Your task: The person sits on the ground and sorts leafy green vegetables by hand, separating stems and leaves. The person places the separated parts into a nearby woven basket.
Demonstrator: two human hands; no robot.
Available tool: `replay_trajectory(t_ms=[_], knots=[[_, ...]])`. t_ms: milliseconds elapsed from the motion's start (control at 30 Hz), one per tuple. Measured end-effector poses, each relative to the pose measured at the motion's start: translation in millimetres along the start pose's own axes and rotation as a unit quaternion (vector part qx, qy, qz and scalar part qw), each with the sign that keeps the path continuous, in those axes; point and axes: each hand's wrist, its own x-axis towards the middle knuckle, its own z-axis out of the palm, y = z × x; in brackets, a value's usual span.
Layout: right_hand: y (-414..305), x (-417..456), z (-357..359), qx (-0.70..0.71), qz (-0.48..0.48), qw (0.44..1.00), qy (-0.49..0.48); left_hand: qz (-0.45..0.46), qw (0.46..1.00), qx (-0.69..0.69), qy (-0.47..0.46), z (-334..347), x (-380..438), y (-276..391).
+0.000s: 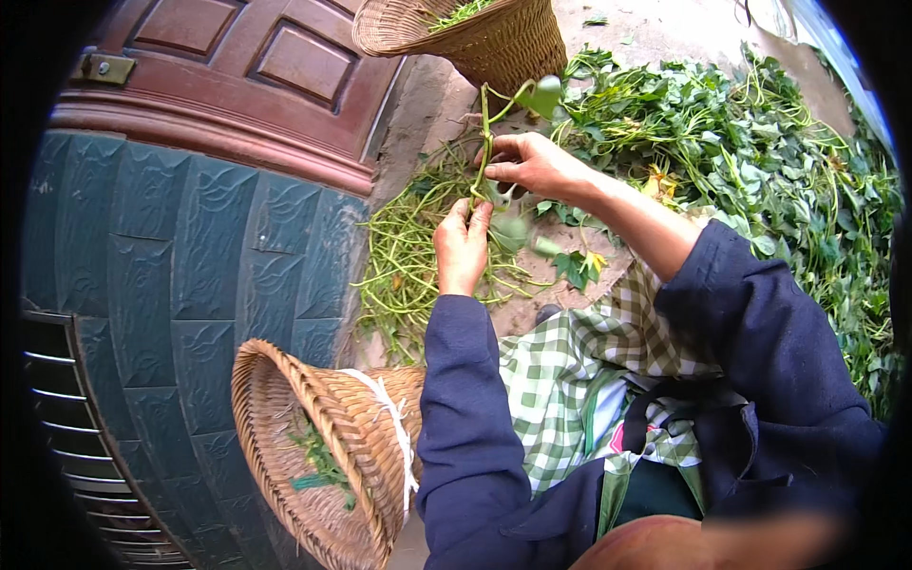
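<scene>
Between my hands a green leafy vine stem [486, 128] stands nearly upright, with a leaf near its top. My left hand [462, 242] pinches the stem's lower end between thumb and fingers. My right hand [524, 165] has its thumb and fingers around the stem higher up. Below and left of the hands lies a loose heap of stripped green stems [399, 263] on the ground. A large pile of leafy vines [741, 142] spreads over the ground to the right. A few leaves, one partly yellow [593, 262], lie close to my apron.
A wicker basket [499, 50] holding green stems stands at the top. Another wicker basket [320, 442], with a few leaves inside, is at the lower left. A brown panelled door [306, 64] and a blue-green tiled wall [206, 235] border the left side.
</scene>
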Motion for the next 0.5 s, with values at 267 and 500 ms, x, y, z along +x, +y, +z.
replay_trajectory(t_ms=[267, 500], knots=[[-15.0, -18.6, -35.5, -0.258, 0.03, 0.966, -0.009, -0.012, 0.99, -0.108, -0.095, 5.4, 2.7, 2.6], [-1.2, -18.1, -128.6, -0.375, 0.177, 0.872, 0.258, -0.049, 0.997, -0.064, 0.019, -35.5, -12.4, -6.5]])
